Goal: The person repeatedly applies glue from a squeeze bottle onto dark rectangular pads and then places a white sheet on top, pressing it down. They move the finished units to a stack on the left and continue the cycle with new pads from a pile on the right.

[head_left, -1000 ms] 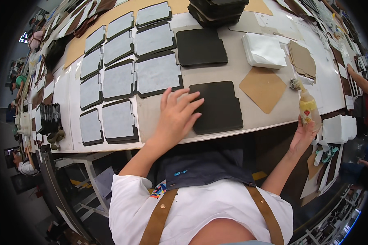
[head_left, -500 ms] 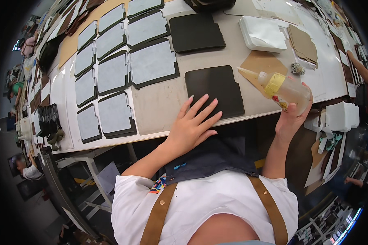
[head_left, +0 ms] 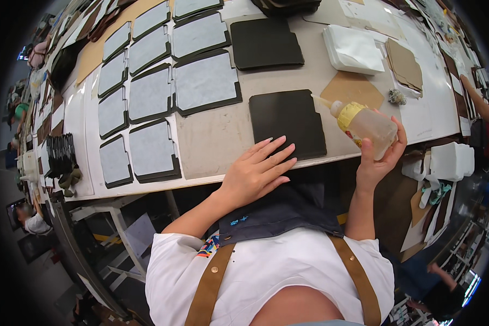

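A black notched panel (head_left: 285,117) lies flat near the table's front edge. My left hand (head_left: 261,168) rests on its near left corner, fingers stretched out and holding nothing. In my right hand (head_left: 386,146) is a translucent squeeze bottle (head_left: 376,129) with yellow tape round its neck. The bottle is tilted, and its long pale nozzle points left, at the panel's far right corner. Whether the tip touches the panel I cannot tell. Beyond lies another black panel or stack (head_left: 266,43) of the same shape.
On the left, several pale grey sheets (head_left: 206,81) sit on black panels in rows. To the right are a stack of white sheets (head_left: 354,51), tan cut pieces (head_left: 405,62), a tan card (head_left: 353,89) and a small crumpled ball (head_left: 397,96). Other people stand at the edges.
The bottle in my right hand has moved left, its nozzle coming to the panel's far right corner. My left hand has slid slightly nearer to me on the panel.
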Demonstrator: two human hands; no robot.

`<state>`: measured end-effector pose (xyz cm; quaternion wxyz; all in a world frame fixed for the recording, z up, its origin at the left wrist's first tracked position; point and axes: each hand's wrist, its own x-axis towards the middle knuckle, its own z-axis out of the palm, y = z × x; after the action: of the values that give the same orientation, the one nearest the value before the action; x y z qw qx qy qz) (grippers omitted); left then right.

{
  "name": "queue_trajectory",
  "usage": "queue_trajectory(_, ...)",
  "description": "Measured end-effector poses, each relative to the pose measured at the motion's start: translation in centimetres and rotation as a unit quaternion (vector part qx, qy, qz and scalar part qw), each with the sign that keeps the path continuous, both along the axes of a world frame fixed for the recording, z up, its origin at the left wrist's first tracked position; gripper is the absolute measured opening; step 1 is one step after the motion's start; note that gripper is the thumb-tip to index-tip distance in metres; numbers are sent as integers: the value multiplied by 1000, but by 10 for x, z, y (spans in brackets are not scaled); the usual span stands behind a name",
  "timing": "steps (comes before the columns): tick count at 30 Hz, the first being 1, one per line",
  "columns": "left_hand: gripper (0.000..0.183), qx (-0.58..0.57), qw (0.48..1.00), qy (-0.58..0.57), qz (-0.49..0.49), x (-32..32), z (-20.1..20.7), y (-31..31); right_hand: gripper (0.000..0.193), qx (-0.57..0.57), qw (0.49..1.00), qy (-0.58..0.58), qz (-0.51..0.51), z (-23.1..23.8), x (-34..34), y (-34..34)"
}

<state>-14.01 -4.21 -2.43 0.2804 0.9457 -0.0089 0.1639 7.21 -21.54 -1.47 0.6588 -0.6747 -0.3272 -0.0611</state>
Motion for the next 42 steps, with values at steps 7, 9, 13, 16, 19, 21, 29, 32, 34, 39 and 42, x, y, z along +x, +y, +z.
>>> queue_trajectory(7, 37, 18, 1000, -18, 2, 1, 0, 1, 72, -1, 1000, 10, 3, 3, -3, 3)
queue_trajectory(9, 37, 17, 1000, -21, 2, 1, 0, 1, 71, -10, 1000, -1, 1, 3, -4, 3)
queue_trajectory(13, 39, -1, 1000, -18, 4, 0, -1, 0, 70, -13, 1000, -13, 3, 2, -3, 3)
queue_trajectory(16, 39, -1, 1000, -18, 5, 0, -1, 0, 70, -18, 999, -27, 5, 3, -3, 3)
queue_trajectory(19, 39, -1, 1000, -19, 4, 0, -1, 0, 71, -18, 999, -41, 6, 3, -4, 3)
queue_trajectory(21, 38, -1, 1000, -19, 4, 0, -2, 0, 71, -21, 998, -56, 7, 2, -4, 3)
queue_trajectory(29, 36, 2, 1000, -25, 6, 0, -1, 0, 69, -12, 994, -98, 47, 3, -7, 6)
queue_trajectory(32, 32, 3, 999, -34, 5, 0, -1, 0, 69, 0, 992, -106, 70, 3, -8, 9)
queue_trajectory(34, 32, -12, 999, -40, 4, -2, -3, -1, 69, 3, 990, -113, 80, 3, -10, 13)
queue_trajectory(39, 30, -30, 997, -66, 5, -3, -8, -1, 69, -15, 986, -133, 100, 4, -17, 21)
queue_trajectory(42, 29, -37, 997, -72, 6, -3, -7, -1, 74, -9, 981, -141, 131, 4, -19, 27)
